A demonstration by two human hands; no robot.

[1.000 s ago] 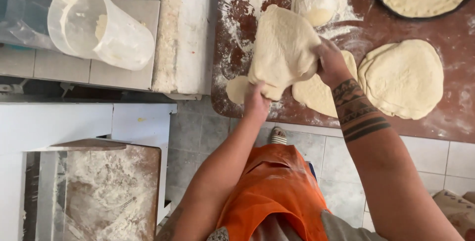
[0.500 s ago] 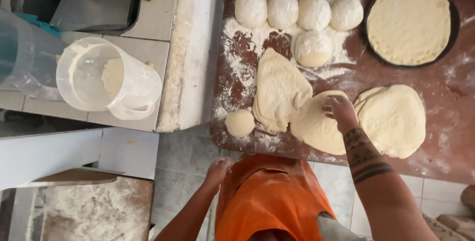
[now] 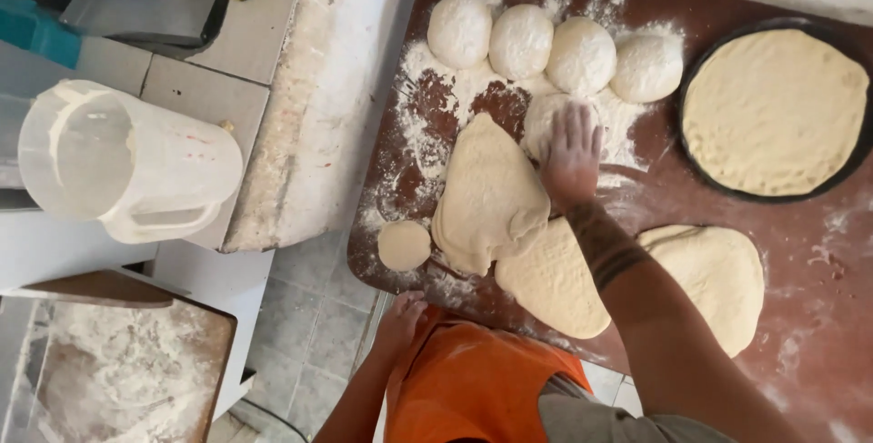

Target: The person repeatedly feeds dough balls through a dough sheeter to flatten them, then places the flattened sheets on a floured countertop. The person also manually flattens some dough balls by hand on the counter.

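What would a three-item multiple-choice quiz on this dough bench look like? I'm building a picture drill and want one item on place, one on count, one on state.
1. Where is the right hand?
A. On a floured dough ball
B. On the plastic jug
C. Inside the dark pan

2. How many round dough balls sit in the far row?
A. Two
B. Four
C. Seven

3. What state is the dough in the dark pan?
A. Still a ball
B. Pressed flat
C. Cut in strips

Answers:
1 A: the palm lies flat on a dough ball below the row.
2 B: four balls lie side by side.
3 B: a flat dough round fills the pan.
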